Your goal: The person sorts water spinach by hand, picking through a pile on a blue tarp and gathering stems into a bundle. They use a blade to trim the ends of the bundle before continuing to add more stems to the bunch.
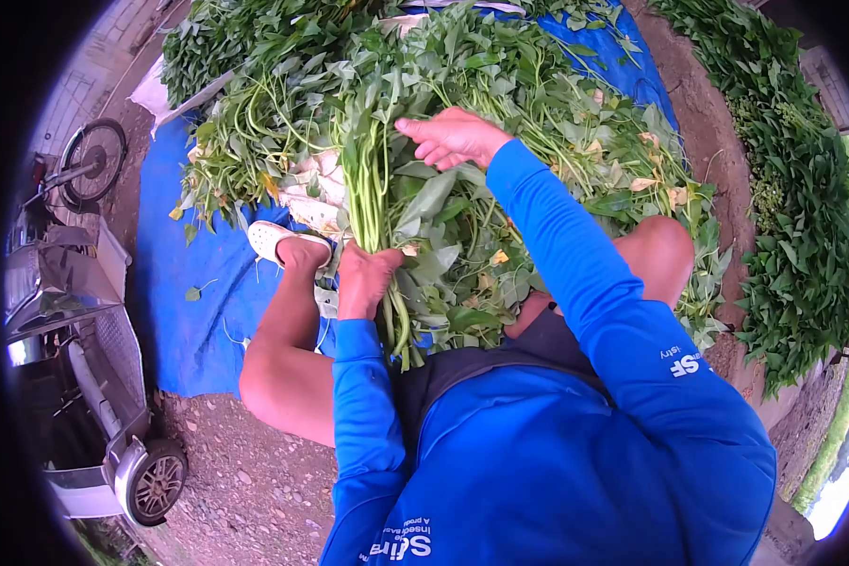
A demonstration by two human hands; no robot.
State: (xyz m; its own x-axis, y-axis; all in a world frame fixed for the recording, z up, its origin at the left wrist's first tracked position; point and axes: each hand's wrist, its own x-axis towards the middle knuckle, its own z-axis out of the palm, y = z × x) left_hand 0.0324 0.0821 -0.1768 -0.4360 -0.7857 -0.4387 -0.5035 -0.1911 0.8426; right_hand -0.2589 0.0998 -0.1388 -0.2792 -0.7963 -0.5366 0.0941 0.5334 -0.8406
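Note:
My left hand (364,278) is closed around the lower stems of a bundle of leafy green stalks (373,179), which stands up and away from me. My right hand (451,137) lies on top of the leaves farther out, fingers spread and pointing left, touching the greens without gripping them. Both arms wear bright blue long sleeves. My bare knees flank the bundle, and a foot in a white shoe (275,238) rests to the left.
A large heap of loose green stalks (538,104) lies on a blue tarp (198,311) over gravel ground. More greens (802,226) are piled at the right. A motorcycle with a sidecar (85,311) is parked at the left.

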